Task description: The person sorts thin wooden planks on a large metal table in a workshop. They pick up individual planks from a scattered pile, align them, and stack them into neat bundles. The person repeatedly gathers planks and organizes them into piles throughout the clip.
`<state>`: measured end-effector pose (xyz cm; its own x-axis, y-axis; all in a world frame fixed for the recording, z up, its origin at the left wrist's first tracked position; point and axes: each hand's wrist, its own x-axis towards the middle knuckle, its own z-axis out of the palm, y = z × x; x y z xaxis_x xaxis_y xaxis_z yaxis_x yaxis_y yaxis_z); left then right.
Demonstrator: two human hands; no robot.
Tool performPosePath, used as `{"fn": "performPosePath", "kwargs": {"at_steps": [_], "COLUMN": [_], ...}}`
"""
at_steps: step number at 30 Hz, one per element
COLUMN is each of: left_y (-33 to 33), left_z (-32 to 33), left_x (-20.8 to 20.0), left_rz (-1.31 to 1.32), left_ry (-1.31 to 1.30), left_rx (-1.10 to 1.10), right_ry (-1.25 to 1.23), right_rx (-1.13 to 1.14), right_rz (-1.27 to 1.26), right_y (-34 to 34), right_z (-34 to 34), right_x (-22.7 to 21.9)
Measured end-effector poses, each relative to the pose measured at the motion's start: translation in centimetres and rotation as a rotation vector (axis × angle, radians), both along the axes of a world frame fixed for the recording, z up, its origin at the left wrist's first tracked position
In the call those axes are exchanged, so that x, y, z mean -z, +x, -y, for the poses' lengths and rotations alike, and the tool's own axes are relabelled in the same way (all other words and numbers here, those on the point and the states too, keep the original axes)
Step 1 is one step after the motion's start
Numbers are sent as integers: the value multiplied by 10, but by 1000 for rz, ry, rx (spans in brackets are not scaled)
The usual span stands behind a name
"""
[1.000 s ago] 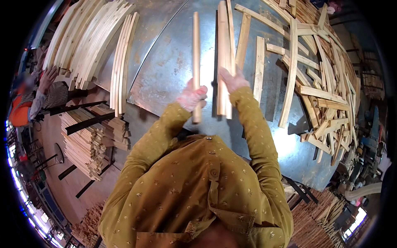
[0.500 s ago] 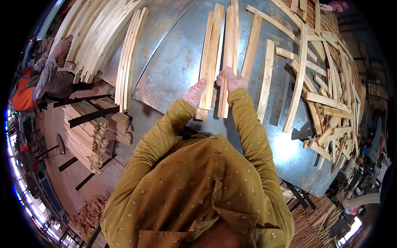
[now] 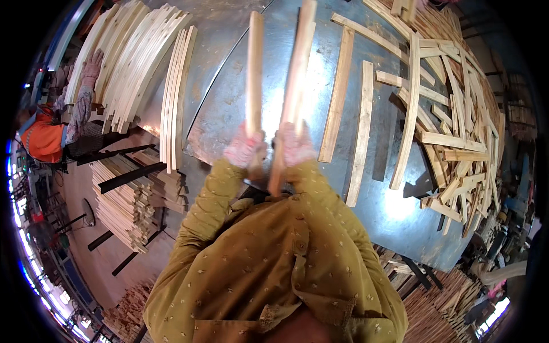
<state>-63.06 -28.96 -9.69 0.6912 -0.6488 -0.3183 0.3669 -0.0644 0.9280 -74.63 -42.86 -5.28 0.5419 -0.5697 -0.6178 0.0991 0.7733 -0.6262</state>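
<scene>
Two hands are doing the work here, each one gripping wood. The left hand [image 3: 245, 150] is grasping a long, straight, pale wooden slat [image 3: 255, 68] near its lower end, fingers wrapping round it. The right hand [image 3: 296, 146] is clutching a long, slim, light-brown wooden piece [image 3: 297, 63], with at least one more slat showing just behind it; motion is blurring that bunch, so I'm not getting an exact count. Both loads are standing out over the wide, scuffed, grey metal table [image 3: 226, 108], close to its near edge, well apart at the top and nearer each other by the hands.

Tip-wise, I'm thinking the long far ends are wanting control most, since both grips are sitting so low. I'd be squeezing firmly, keeping the right-hand bunch tight so nothing is fanning out, and watching that its low end isn't poking the mustard-yellow patterned shirt [image 3: 251, 251]. I can't tell whether it's touching. Two loose flat slats [image 3: 338, 94] are lying just to the right, so I'd be minding those too.

Pose: both elbows are bending outward, forearms are angling inward, and the hands are sitting side by side, close to the body.
</scene>
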Motion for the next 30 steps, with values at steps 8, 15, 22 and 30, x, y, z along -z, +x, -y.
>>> {"fn": "performPosePath", "kwargs": {"at_steps": [8, 15, 22, 30], "left_y": [12, 17, 18, 41], "left_z": [9, 47, 29, -9], "left_x": [-35, -11, -27, -60], "left_rz": [-515, -189, -272, 482], "left_ry": [-192, -50, 70, 1197], "left_rx": [37, -12, 201, 340], "right_ry": [277, -1015, -1163, -852], "right_rx": [-206, -707, -999, -487], "right_rz": [447, -304, -634, -531], "right_y": [1, -20, -9, 7], "right_z": [17, -8, 25, 31], "right_x": [15, 2, -5, 52]}}
